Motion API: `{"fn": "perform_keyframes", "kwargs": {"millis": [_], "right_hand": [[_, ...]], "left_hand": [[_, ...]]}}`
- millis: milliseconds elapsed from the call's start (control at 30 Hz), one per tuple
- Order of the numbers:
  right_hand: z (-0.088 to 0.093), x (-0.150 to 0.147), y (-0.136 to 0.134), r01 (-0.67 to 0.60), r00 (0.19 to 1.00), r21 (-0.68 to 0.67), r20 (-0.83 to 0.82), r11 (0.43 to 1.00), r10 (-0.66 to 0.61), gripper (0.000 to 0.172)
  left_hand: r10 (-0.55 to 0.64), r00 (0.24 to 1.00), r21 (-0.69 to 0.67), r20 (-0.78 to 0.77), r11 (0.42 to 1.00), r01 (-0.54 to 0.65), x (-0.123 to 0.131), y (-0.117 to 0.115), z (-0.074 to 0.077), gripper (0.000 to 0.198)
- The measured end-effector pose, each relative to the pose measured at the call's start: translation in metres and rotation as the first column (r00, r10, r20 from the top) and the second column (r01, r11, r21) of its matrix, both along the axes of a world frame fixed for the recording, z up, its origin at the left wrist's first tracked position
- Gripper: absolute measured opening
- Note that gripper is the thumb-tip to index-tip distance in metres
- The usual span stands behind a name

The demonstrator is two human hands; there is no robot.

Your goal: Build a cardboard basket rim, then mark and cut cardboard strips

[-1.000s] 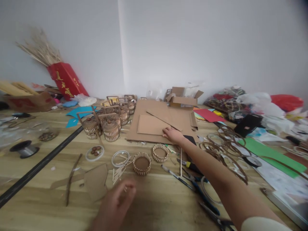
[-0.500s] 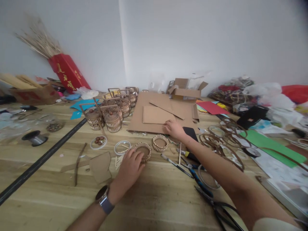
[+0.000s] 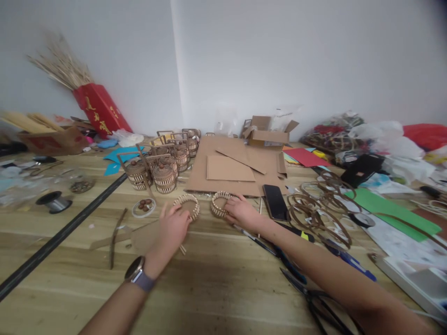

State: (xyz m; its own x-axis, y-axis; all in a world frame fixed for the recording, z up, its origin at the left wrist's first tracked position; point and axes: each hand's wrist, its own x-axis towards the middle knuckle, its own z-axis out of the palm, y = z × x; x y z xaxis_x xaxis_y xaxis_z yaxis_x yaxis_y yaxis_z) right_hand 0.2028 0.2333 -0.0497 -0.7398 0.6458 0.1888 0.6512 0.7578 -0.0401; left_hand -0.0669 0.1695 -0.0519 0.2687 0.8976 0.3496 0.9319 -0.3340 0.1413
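Two small round stick-walled baskets stand side by side on the wooden table. My left hand (image 3: pixel 172 229) has its fingers closed over the near edge of the left basket (image 3: pixel 195 203). Just beneath that hand, thin sticks (image 3: pixel 183 250) and a piece of cardboard (image 3: pixel 141 238) poke out, partly covered. The right basket (image 3: pixel 217 207) is held at its right side by my right hand (image 3: pixel 243 215), whose fingertips reach over the rim. A gap of bare wood separates the two baskets. My palms hide part of each basket wall.
Behind the baskets lie cardboard sheets (image 3: pixel 230 168). Several finished lidded baskets (image 3: pixel 165 179) stand back left. A phone (image 3: pixel 275 202), brown hoops (image 3: pixel 326 209), black-handled scissors (image 3: pixel 309 293) and a blue tool (image 3: pixel 352 265) lie right. Left are a wire spool (image 3: pixel 54 202) and a ring of brown beads (image 3: pixel 145 204).
My right hand has come back from the cardboard to the right basket. My left hand and the left basket have shifted left and away, and the right basket sits slightly further left.
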Motion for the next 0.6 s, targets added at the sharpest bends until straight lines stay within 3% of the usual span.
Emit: {"fn": "perform_keyframes", "kwargs": {"millis": [133, 233, 400, 600], "right_hand": [[0.006, -0.028, -0.001, -0.035, 0.999, 0.033, -0.028, 0.999, 0.036, 0.02], [0.008, -0.051, 0.0, -0.046, 0.998, 0.05, -0.043, 0.998, 0.048, 0.02], [0.018, -0.079, 0.002, -0.036, 0.996, 0.08, -0.077, 0.996, 0.042, 0.021], [0.031, -0.09, 0.0, -0.019, 0.993, 0.084, -0.113, 0.996, 0.029, 0.019]], "left_hand": [[0.122, 0.992, 0.016, 0.009, 0.992, -0.122, -0.036, 0.004, 0.006, 0.02], [0.162, 0.987, 0.017, 0.016, 0.987, -0.162, -0.049, 0.005, 0.007, 0.018], [0.129, 0.99, -0.01, 0.053, 0.992, -0.129, -0.046, 0.005, 0.003, 0.019], [0.059, 0.986, -0.049, 0.157, 0.997, -0.052, -0.038, 0.008, -0.004, 0.017]]}}
